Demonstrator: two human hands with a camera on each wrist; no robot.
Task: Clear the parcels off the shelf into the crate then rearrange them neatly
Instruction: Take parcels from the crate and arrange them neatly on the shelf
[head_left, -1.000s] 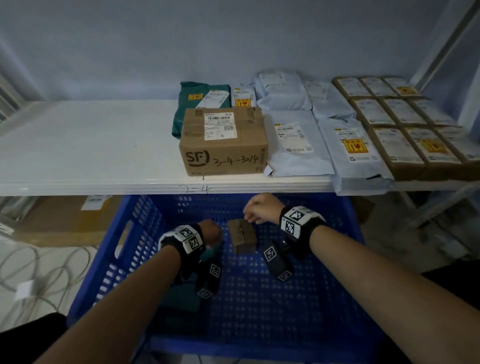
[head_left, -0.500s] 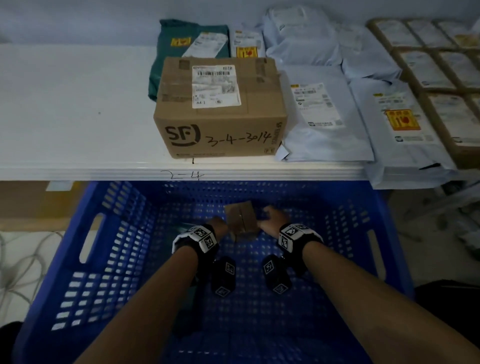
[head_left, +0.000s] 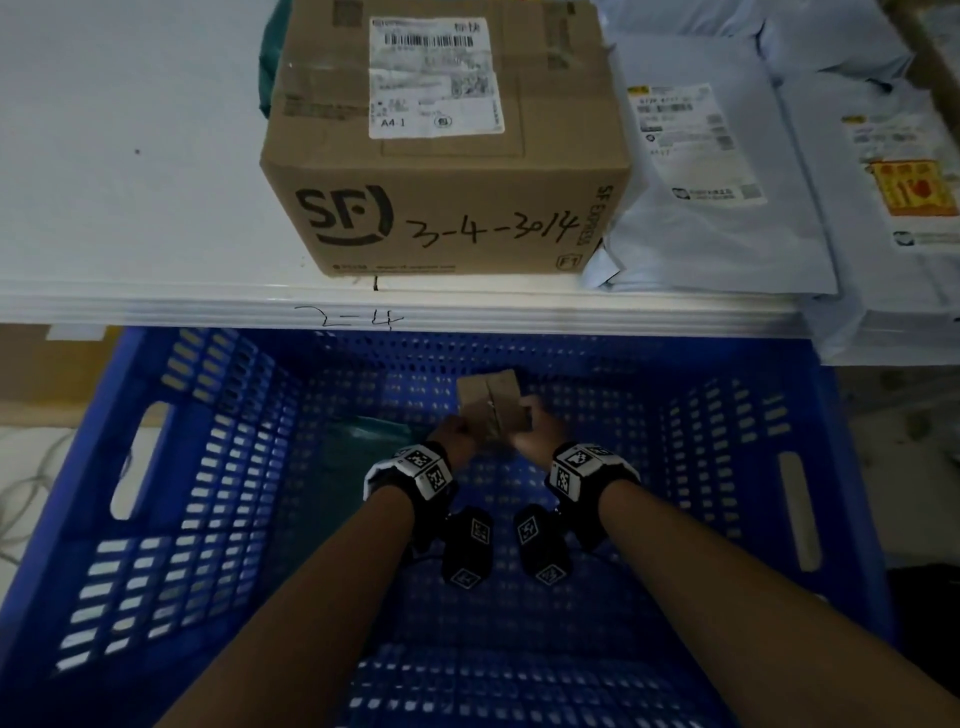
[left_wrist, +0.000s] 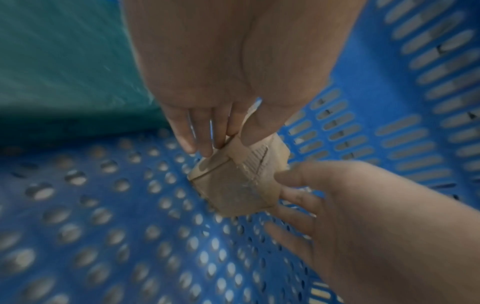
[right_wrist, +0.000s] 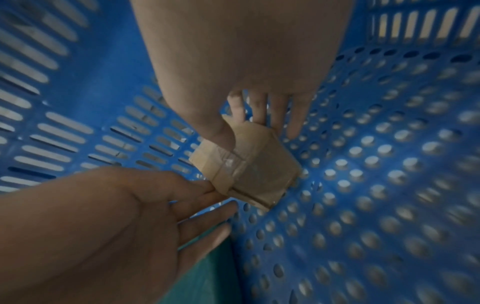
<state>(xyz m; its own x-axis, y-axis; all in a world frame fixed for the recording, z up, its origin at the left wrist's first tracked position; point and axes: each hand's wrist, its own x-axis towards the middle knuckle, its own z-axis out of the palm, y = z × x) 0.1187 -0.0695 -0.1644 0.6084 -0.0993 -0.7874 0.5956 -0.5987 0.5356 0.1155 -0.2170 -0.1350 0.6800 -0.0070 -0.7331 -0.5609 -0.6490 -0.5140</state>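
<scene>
A small taped cardboard box (head_left: 489, 402) sits low inside the blue crate (head_left: 727, 467), near its far wall. My left hand (head_left: 460, 431) pinches the box's left side between thumb and fingers (left_wrist: 205, 135). My right hand (head_left: 532, 428) grips its right side, thumb on top and fingers (right_wrist: 259, 111) behind. In the wrist views the small box (left_wrist: 241, 181) (right_wrist: 249, 170) hangs tilted just over the perforated crate floor. A green poly parcel (head_left: 363, 441) lies on the crate floor to the left. On the shelf (head_left: 156, 208) stands a large SF cardboard box (head_left: 447, 156).
Grey poly mailers (head_left: 717, 182) lie stacked on the shelf right of the SF box, some overhanging the shelf edge above the crate's right corner. A green parcel's edge (head_left: 267, 78) shows behind the SF box. The slotted crate walls (left_wrist: 428, 102) stand close round both hands.
My head has tilted down and closer to the crate. Both hands have closed in on the small box and carried it lower and toward the crate's far wall.
</scene>
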